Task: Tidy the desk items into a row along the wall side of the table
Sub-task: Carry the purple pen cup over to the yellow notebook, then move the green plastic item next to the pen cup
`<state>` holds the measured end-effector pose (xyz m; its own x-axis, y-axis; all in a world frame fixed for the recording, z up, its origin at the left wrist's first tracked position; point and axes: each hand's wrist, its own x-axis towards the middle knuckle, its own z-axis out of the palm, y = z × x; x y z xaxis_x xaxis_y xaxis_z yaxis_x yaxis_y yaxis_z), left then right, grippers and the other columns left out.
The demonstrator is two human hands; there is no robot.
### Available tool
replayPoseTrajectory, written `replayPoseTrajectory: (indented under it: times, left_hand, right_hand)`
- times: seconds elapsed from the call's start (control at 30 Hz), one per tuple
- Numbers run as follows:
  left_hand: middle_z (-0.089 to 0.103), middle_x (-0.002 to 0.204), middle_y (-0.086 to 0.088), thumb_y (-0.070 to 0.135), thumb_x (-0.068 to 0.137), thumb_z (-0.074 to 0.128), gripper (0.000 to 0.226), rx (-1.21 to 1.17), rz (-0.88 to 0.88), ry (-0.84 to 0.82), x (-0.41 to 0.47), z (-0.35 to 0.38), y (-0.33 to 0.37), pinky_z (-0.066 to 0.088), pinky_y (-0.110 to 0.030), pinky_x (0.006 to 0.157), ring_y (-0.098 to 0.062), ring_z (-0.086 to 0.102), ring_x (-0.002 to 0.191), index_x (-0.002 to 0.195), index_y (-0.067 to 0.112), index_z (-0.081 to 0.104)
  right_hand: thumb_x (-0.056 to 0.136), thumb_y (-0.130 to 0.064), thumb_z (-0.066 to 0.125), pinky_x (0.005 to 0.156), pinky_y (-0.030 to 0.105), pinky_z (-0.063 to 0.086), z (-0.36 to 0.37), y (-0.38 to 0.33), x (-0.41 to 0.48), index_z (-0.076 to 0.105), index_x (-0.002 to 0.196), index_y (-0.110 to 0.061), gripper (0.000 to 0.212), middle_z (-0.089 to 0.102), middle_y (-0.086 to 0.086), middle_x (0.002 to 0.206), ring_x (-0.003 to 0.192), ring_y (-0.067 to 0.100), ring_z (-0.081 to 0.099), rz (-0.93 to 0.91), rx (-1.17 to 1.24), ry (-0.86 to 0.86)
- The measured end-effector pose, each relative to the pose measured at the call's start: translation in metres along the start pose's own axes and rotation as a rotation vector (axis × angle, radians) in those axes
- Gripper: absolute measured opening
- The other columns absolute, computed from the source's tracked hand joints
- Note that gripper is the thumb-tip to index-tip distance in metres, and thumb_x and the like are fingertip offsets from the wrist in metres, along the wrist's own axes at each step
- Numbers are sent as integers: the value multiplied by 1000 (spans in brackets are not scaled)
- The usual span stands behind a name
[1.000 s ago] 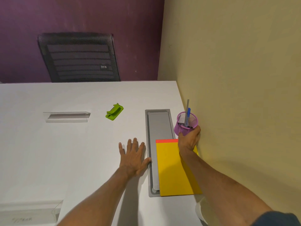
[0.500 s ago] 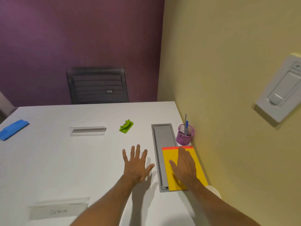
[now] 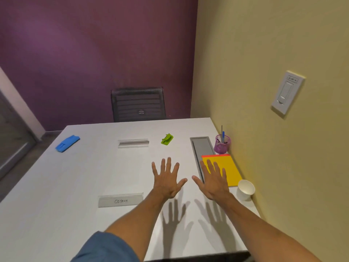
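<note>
Yellow notepad (image 3: 229, 167) lies at the right hand's (image 3: 214, 183) fingertips, with no grip on it. That hand and the left hand (image 3: 167, 181) spread their fingers apart, seemingly hovering over the table (image 3: 75, 186). Along the right-hand wall, a purple pen cup (image 3: 222, 146) sits above the notepad and a paper cup (image 3: 246, 189) below. A green clip (image 3: 167, 139), clear nameplate (image 3: 133, 143) and blue piece (image 3: 67, 143) lie further left, mid-frame.

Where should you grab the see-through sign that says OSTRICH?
Pinch the OSTRICH sign at its middle, coming from above: thumb on the near long edge, fingers on the far one. It is long, low and narrow, lying crosswise on the table, so a middle grip probably keeps it level. The left hand is nearer.
</note>
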<state>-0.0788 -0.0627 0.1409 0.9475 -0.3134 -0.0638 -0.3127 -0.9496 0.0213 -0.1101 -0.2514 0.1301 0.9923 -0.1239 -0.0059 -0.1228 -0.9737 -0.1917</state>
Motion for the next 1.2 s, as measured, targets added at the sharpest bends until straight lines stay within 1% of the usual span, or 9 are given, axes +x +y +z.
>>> replayPoseTrajectory:
  times: [0.2,0.4,0.63,0.9,1.07,1.2]
  left_hand:
    - [-8,162,-10,68,93,14,75,-20,-81,24,-49,-14,-13,-15,-63,110,-31,-11,148,154,27,5]
    - [-8,162,-8,70,91,12,76,-57,-180,78,-97,-29,-15,-17,-63,109,-30,-12,149,154,29,4]
    - [-12,162,-8,70,91,12,75,-2,-291,122,-165,-45,-28,-16,-63,109,-32,-12,148,154,31,1]
    - [-11,162,-9,72,90,14,77,16,-453,127,-255,-41,-87,-17,-65,108,-34,-11,148,154,31,1]
    - [-11,162,-9,74,85,6,81,28,-544,114,-300,-39,-141,-16,-65,108,-34,-11,148,154,31,0]
    - [-11,162,-9,74,86,9,81,33,-591,129,-327,-41,-194,-16,-65,108,-34,-11,148,154,32,0]
  right_hand:
    - [90,-73,18,119,52,-2,-13,-24,-33,1,154,-34,78,0,1,164,151,26,-4,-79,3,-4]
    - [89,-75,18,118,52,-3,-26,-46,-64,7,154,-32,79,3,2,164,151,27,-1,-216,11,22]
    - [89,-74,17,119,52,-3,-34,-80,-110,8,154,-29,81,3,4,164,151,27,-2,-337,58,7]
    - [89,-73,18,119,52,-2,-28,-159,-158,8,155,-27,81,2,5,164,151,27,-1,-528,64,-48]
    - [90,-73,18,120,53,-2,-16,-225,-179,8,155,-28,80,2,5,164,151,28,-1,-622,74,-78]
    - [88,-75,17,119,53,-4,-4,-285,-189,7,155,-30,81,0,4,164,151,27,-3,-653,82,-89]
